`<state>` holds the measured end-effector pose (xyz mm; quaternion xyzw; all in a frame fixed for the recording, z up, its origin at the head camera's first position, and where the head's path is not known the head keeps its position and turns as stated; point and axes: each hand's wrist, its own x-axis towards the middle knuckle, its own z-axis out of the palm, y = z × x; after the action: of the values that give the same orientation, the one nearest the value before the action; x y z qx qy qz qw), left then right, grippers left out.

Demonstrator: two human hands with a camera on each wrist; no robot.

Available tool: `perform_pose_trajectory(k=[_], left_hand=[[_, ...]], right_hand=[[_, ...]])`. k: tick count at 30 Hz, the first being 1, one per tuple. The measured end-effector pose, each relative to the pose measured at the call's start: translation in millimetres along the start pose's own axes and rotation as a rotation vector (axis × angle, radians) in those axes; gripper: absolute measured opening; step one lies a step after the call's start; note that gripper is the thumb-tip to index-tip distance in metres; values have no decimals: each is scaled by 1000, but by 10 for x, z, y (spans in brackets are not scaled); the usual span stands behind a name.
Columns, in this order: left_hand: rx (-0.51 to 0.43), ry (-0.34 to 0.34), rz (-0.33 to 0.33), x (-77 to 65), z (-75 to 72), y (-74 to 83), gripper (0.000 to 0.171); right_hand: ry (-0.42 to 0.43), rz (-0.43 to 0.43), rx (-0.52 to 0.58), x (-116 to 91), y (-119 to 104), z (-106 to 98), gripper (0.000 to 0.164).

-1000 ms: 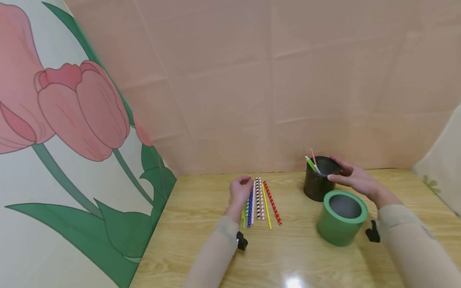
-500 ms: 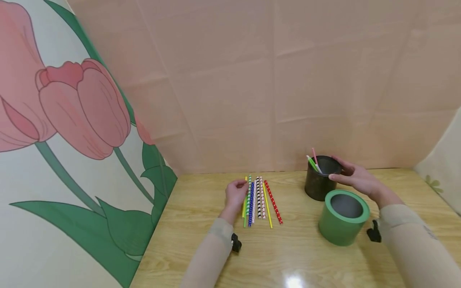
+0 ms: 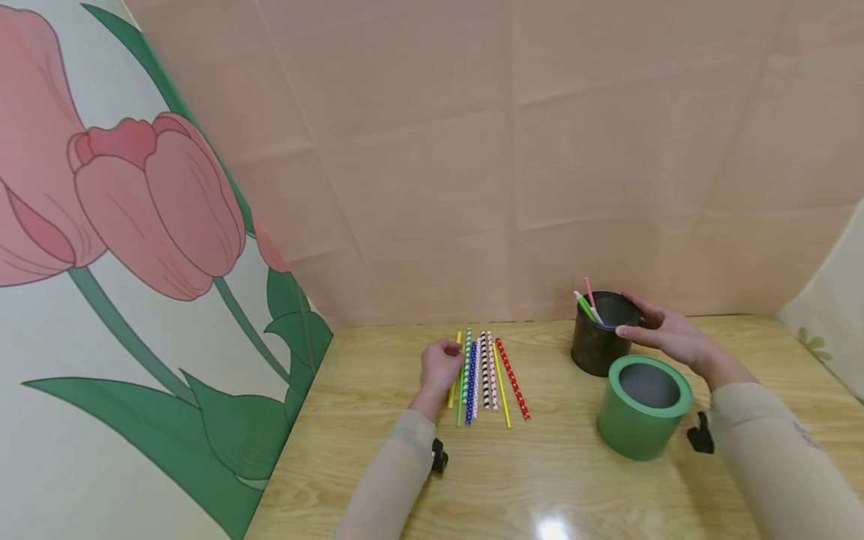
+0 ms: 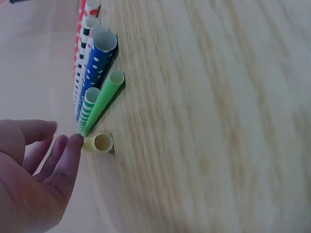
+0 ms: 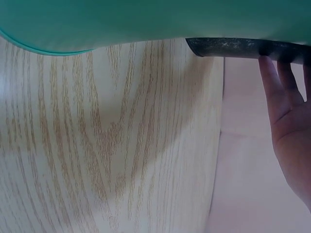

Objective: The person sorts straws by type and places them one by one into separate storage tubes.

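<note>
A row of patterned paper straws (image 3: 484, 375) lies on the table. At its left end is a yellow straw (image 4: 103, 142), apart from the plain green straw (image 4: 108, 94) beside it. My left hand (image 3: 441, 367) is over this end, fingers loosely bent, a fingertip touching the yellow straw's far part; thumb and fingers look parted in the left wrist view. On the right, my right hand (image 3: 675, 341) holds the black pen cup (image 3: 595, 349) near its rim, thumb in front, fingers behind. Pink, green and white sticks (image 3: 589, 306) lean inside that cup.
In front of the black cup stands a green round pot (image 3: 637, 427) with a thick rim and grey inside. The wooden table (image 3: 533, 480) meets a pinkish cloth backdrop (image 3: 432, 187) at the back. A tulip-printed panel (image 3: 155, 315) borders the left side.
My left hand has moved left off the middle straws, and the left yellow straw has shifted left, away from the green ones. The right hand keeps its hold on the black cup.
</note>
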<state>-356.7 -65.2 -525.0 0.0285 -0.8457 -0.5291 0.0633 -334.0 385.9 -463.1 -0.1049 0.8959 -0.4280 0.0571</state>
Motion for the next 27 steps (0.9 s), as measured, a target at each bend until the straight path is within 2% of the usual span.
perform_pose_trajectory(k=[3,6,11,21,27], left_hand=[[85,-18,29,16,-10,-11,19],[128,-40,45,23,-22,-13,17],[137,-60,42,22,-26,-33,20],[150,-45,25,-1,5,-42,27],[142,-52,-10,-36,21,-15,27]], right_hand=[[3,2,-8,2,6,-6,90],[3,2,-10,7,9,-11,91],[-3,-3,-4,13,8,-12,91],[-2,-8,-1,32,12,-12,90],[-11,-1,12,15,5,-11,92]])
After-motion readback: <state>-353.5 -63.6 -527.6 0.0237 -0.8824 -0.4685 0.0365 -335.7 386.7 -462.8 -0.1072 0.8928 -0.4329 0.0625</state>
